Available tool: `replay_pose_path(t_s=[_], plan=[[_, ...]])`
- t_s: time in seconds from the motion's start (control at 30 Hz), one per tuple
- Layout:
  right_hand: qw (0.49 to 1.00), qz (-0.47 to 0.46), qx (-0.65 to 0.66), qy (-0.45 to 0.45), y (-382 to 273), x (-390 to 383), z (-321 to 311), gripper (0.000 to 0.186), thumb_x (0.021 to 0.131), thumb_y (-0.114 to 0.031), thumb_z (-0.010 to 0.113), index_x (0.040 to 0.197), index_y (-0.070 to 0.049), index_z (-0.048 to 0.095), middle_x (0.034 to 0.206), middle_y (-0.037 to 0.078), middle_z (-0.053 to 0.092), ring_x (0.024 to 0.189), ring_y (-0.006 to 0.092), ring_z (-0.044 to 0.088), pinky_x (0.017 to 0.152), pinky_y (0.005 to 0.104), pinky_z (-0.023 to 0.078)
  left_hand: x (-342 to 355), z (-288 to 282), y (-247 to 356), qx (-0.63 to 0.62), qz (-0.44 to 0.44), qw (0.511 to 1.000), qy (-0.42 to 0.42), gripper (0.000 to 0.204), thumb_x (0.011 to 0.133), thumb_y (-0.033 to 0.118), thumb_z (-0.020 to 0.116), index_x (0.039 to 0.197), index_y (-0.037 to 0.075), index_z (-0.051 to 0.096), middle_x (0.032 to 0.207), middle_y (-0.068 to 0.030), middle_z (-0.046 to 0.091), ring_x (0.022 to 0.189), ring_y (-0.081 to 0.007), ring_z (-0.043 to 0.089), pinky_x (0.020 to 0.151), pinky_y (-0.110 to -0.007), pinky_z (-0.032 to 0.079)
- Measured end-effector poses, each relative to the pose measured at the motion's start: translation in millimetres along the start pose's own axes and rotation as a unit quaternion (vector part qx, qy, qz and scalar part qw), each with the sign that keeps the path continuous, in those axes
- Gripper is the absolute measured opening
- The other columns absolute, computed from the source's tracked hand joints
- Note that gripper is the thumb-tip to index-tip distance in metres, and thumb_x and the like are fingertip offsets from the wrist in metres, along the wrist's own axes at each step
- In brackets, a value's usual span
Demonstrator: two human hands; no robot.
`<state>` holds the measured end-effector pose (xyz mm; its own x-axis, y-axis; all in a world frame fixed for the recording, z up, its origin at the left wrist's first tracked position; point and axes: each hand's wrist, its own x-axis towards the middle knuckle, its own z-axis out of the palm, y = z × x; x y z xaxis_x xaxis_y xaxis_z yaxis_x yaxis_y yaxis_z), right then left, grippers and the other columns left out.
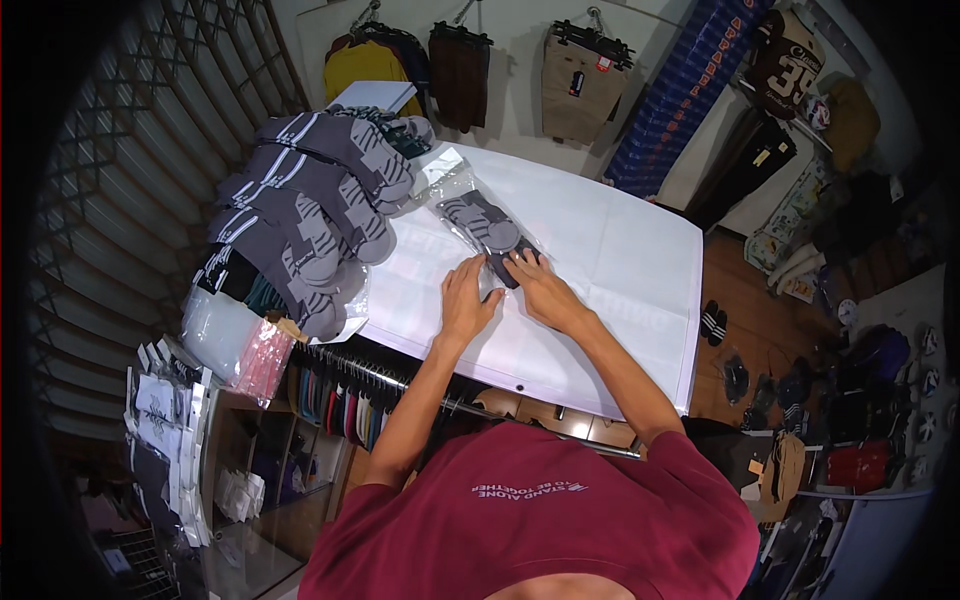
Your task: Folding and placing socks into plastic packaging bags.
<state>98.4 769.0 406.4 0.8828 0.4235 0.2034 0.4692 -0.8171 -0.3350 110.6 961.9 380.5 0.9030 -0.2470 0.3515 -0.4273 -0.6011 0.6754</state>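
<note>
A clear plastic bag of grey and dark striped socks (475, 222) lies diagonally on the white-covered table (620, 240). My left hand (466, 300) rests at the bag's lower left edge, its fingers touching the plastic and its thumb spread away. My right hand (540, 292) has bent fingers gripping the dark lower end of the bagged socks, with its thumb mostly hidden. Left of both hands, several grey-and-white socks (300, 230) lie in overlapping heaps, some on clear packaging.
Stacked plastic packets (258, 360) sit at the table's left corner. A rail of hanging garments (350, 400) runs beneath the front edge. Trousers on hangers (580, 90) hang on the back wall beside a tall blue roll (660, 100). Sandals (713, 322) lie on the floor at right.
</note>
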Motion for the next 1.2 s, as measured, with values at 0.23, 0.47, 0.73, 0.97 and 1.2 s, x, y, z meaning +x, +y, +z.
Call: replay_pose_path(t_s=[0.23,0.47,0.73,0.97,1.2], plan=[[0.996,-0.049,-0.060,-0.045,14,20,8,0.065,0.084,0.003,0.055,0.147,0.003,0.039,0.153,0.024,0.039,0.143,0.0433,0.033,0.118,0.0526,0.027,2,1,-6,0.006,0.010,1.000,0.005,0.069,0.078,0.018,0.079,0.137,0.000,0.048,0.136,-0.0175,0.055,0.130,-0.0340,0.047,0.111,-0.049,0.030],[0.995,-0.082,-0.025,-0.055,25,41,9,0.069,0.083,0.001,0.056,0.148,0.004,0.035,0.154,0.025,0.035,0.144,0.0439,0.031,0.119,0.0532,0.026,1,3,-5,0.017,0.008,1.000,0.012,0.068,0.078,0.021,0.080,0.137,0.001,0.050,0.136,-0.0169,0.056,0.128,-0.0333,0.050,0.108,-0.047,0.033],[0.995,-0.052,0.022,-0.077,34,23,-1,0.069,0.083,-0.004,0.049,0.148,0.009,0.031,0.156,0.030,0.027,0.146,0.0475,0.024,0.120,0.0530,0.023,3,-2,-3,-0.013,-0.005,1.000,-0.018,0.069,0.078,0.020,0.079,0.137,0.000,0.050,0.137,-0.0174,0.056,0.132,-0.0334,0.046,0.111,-0.048,0.030],[0.997,-0.018,0.009,-0.078,10,-3,-10,0.077,0.089,-0.029,0.053,0.148,0.013,0.028,0.156,0.035,0.022,0.147,0.0492,0.021,0.121,0.0518,0.019,3,-14,-7,0.006,0.002,0.996,-0.094,0.070,0.080,0.022,0.078,0.142,0.007,0.048,0.143,-0.0160,0.052,0.141,-0.0365,0.037,0.115,-0.053,0.024],[0.994,0.057,0.018,-0.092,-4,9,-4,0.094,0.095,-0.062,0.045,0.150,0.011,0.026,0.158,0.034,0.019,0.148,0.0477,0.018,0.121,0.0514,0.017,4,-13,-6,0.007,0.007,0.995,-0.100,0.068,0.079,0.017,0.076,0.140,0.005,0.049,0.141,-0.0165,0.053,0.141,-0.0370,0.037,0.115,-0.054,0.024]])
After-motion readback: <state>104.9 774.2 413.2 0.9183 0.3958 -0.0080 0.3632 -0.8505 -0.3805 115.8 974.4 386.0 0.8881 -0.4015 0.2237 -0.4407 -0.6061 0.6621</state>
